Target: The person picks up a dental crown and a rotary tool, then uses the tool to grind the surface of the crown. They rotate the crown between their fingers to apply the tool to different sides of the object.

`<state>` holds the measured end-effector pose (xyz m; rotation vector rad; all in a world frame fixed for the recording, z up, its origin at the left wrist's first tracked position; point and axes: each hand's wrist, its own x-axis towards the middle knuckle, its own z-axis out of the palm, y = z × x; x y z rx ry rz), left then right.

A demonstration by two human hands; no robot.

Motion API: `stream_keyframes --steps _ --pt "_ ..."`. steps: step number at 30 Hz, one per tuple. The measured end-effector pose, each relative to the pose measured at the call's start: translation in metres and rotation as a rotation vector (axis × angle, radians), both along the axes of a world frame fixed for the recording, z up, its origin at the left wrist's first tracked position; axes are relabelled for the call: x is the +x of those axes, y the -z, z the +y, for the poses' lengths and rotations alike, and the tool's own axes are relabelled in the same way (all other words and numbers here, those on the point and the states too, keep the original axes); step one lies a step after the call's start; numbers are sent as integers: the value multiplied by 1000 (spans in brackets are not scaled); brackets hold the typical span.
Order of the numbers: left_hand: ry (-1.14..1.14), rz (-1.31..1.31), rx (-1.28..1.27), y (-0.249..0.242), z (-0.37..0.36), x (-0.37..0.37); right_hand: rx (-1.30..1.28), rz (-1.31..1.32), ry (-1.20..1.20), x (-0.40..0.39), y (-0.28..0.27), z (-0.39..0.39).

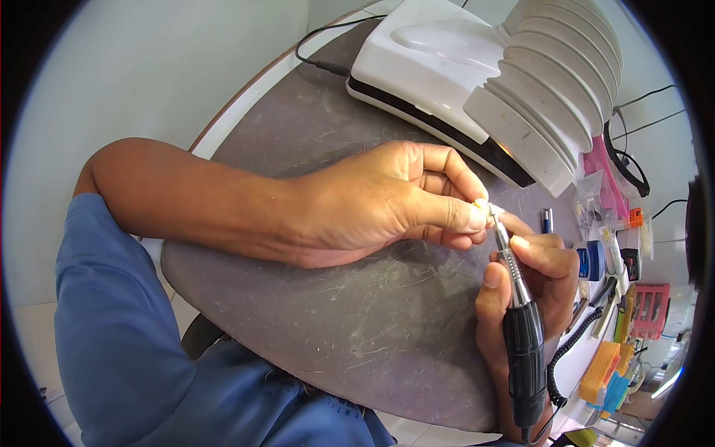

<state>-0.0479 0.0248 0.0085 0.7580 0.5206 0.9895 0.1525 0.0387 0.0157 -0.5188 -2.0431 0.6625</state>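
Between thumb and fingertips, my left hand [402,194] pinches a small yellowish-white piece [482,203], tooth-like but mostly covered by the fingers. My right hand [547,272] is wrapped around a rotary handpiece [524,350] with a black body and a silver nose. The handpiece points upward in the view, and its thin tip meets the small piece or lies right beside it; actual contact cannot be made out. Both hands are close together above the grey, scratched tabletop [335,313].
A white machine [424,59] with a ribbed grey hose [558,67] stands at the far side. Along the right lie pens [547,220], a blue-lidded jar [592,261], a pink rack [651,311] and an orange bur block [599,371]. A coiled black cord [570,349] runs beside the handpiece.
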Motion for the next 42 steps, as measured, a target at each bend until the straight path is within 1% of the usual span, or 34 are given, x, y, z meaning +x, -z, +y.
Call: stream_keyframes --steps 11,18,20,21,27,31,33,36,42 --pt "2 -8 -3 0 0 0 -44 19 29 0 1 -1" --pt "-8 15 -1 -2 -1 -1 -16 -20 28 2 -1 -2" --pt "-9 14 8 -2 -1 0 -70 23 53 2 -1 -1" --pt "-11 12 19 -2 -1 0 -62 23 15 1 -1 0" --pt "1 15 15 0 0 0 -63 -31 7 2 -2 -1" --pt "0 14 13 0 -1 0 -66 3 -11 2 -1 0" --pt "-2 5 16 -1 -1 0 -10 -6 -18 3 -1 1" --pt "-17 11 -13 -3 -1 0 9 3 -9 2 0 1" --pt "4 1 19 -1 -1 0 -40 -13 8 2 -2 0"
